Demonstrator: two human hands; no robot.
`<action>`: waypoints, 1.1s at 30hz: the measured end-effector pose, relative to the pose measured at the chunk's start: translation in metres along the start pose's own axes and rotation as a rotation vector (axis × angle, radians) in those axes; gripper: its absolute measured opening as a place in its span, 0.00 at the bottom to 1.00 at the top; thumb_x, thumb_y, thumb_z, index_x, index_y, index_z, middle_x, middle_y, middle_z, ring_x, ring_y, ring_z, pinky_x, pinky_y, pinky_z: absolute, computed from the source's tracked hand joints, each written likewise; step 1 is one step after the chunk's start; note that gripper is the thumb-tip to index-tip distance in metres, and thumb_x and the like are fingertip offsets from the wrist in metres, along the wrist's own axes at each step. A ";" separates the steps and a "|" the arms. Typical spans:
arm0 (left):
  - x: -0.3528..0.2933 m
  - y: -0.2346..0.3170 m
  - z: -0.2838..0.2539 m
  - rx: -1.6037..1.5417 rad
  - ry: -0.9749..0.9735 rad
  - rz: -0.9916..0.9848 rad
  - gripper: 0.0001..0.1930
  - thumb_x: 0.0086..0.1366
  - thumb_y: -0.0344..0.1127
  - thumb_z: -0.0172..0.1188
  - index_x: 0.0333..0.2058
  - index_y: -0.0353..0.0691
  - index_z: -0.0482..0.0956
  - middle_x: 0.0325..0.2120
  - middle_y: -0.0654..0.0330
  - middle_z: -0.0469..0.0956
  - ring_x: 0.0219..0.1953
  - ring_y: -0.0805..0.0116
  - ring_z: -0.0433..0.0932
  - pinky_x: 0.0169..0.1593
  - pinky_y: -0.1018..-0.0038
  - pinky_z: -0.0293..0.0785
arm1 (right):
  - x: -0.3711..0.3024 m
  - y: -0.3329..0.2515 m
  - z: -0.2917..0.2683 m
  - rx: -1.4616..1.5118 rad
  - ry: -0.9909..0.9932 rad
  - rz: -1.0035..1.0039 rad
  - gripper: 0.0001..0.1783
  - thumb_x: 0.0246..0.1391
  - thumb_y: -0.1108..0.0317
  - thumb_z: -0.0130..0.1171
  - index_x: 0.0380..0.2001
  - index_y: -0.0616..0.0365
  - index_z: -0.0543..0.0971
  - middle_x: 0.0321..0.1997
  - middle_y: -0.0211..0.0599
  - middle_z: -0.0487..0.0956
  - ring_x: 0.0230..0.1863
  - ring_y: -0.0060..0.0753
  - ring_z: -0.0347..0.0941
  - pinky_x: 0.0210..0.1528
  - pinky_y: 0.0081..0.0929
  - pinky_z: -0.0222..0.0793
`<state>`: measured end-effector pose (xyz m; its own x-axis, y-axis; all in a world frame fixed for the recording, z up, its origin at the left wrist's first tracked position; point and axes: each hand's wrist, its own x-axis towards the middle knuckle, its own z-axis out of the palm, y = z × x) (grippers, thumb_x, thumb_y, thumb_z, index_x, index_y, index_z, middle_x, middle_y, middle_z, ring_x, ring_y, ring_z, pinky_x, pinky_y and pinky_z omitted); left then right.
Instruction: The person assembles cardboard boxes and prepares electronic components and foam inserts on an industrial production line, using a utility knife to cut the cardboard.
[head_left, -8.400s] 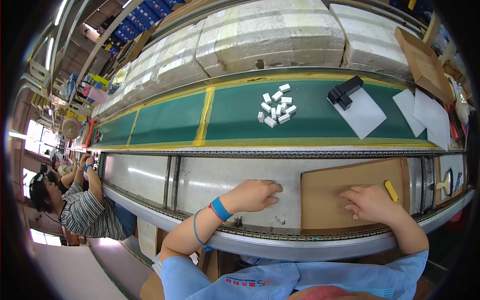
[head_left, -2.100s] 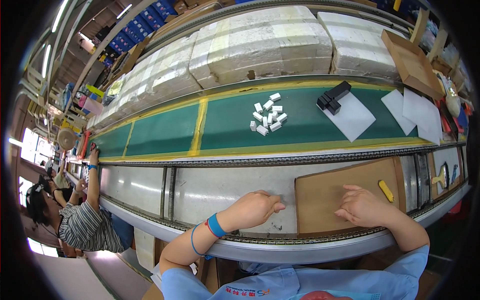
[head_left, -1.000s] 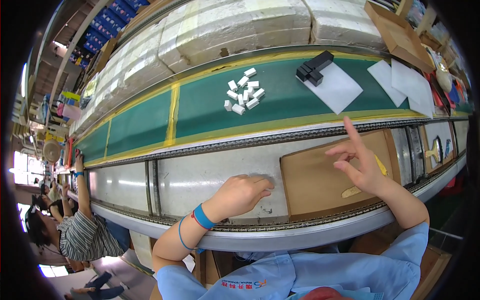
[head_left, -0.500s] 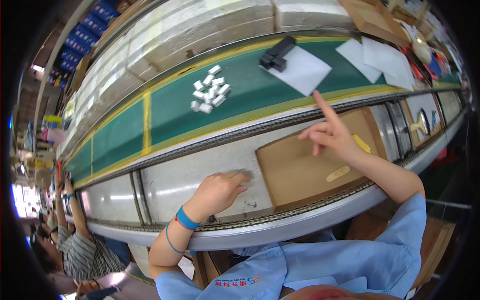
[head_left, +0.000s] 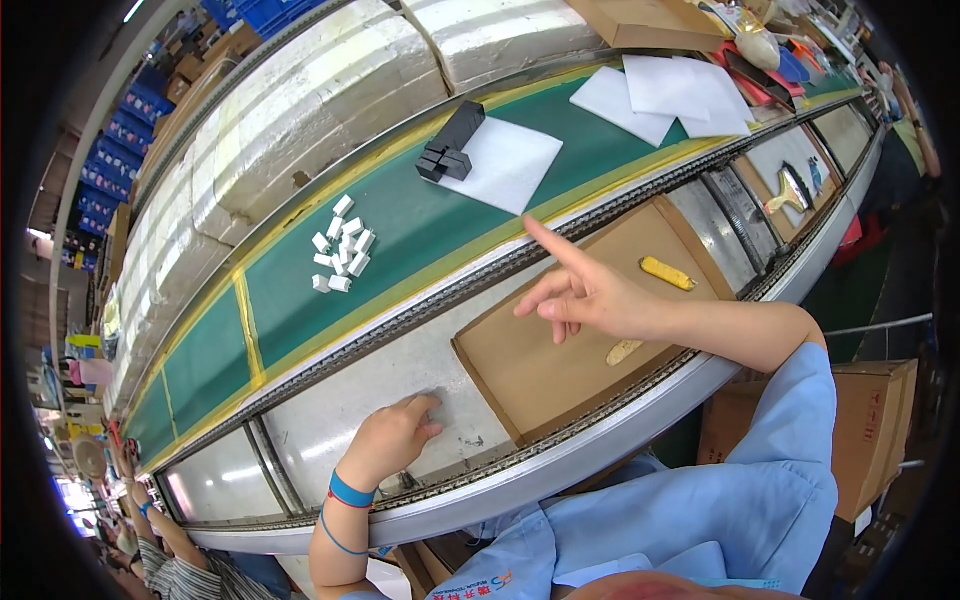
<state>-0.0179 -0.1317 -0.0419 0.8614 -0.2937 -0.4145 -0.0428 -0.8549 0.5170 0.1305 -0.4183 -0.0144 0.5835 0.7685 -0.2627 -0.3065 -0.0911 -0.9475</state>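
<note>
My right hand (head_left: 580,295) hovers over a shallow cardboard tray (head_left: 500,375), index finger stretched out and the others loosely bent, with nothing in it. The fingertip appears near the corner of a white foam sheet (head_left: 515,165) on the green belt (head_left: 400,225); whether they touch I cannot tell. Black blocks (head_left: 462,130) stand at that sheet's left edge. Over the bare metal strip (head_left: 340,385), my left hand (head_left: 390,440) is half curled, thumb and index finger apart, nothing visible in it. Several small white blocks (head_left: 345,245) lie in a loose cluster on the belt.
Inside the tray lie a yellow tool (head_left: 667,272) and a tan oblong piece (head_left: 623,352). More white sheets (head_left: 665,95) lie to the right. Large white foam boxes (head_left: 310,120) line the belt's far side. A co-worker's arm (head_left: 165,525) is at the far left.
The view has turned, so the belt and its things appear further left. Both hands keep nearly the same pose; the right index finger still points toward the white sheet's corner.
</note>
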 end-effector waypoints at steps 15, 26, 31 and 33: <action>-0.001 -0.001 -0.001 -0.015 -0.019 -0.001 0.14 0.56 0.38 0.58 0.39 0.38 0.73 0.29 0.54 0.78 0.32 0.54 0.77 0.35 0.65 0.72 | 0.003 0.005 -0.009 0.366 -0.090 0.171 0.22 0.55 0.66 0.53 0.53 0.56 0.67 0.36 0.34 0.77 0.25 0.15 0.70 0.26 0.12 0.66; 0.000 0.000 -0.002 0.002 -0.051 0.010 0.16 0.52 0.35 0.62 0.40 0.38 0.72 0.28 0.54 0.77 0.33 0.55 0.77 0.35 0.66 0.72 | 0.001 0.002 -0.012 0.396 -0.039 0.194 0.16 0.56 0.65 0.53 0.47 0.57 0.72 0.33 0.29 0.77 0.25 0.14 0.69 0.27 0.13 0.65; -0.002 -0.002 0.000 -0.010 -0.046 -0.004 0.17 0.51 0.35 0.62 0.39 0.39 0.72 0.28 0.54 0.77 0.33 0.55 0.77 0.35 0.66 0.72 | 0.012 -0.031 -0.064 -0.514 0.443 -0.473 0.15 0.53 0.63 0.55 0.43 0.56 0.74 0.32 0.32 0.78 0.29 0.20 0.72 0.31 0.20 0.69; 0.000 0.000 0.000 -0.001 -0.045 -0.023 0.16 0.51 0.36 0.62 0.39 0.39 0.72 0.27 0.55 0.77 0.32 0.55 0.77 0.34 0.66 0.72 | 0.011 -0.040 -0.107 -1.055 0.861 -0.596 0.17 0.50 0.60 0.57 0.43 0.55 0.74 0.34 0.32 0.78 0.31 0.27 0.74 0.33 0.24 0.70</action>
<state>-0.0179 -0.1316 -0.0417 0.8382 -0.2935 -0.4596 -0.0231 -0.8612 0.5078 0.2298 -0.4738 0.0013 0.7946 0.2889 0.5340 0.5848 -0.6008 -0.5451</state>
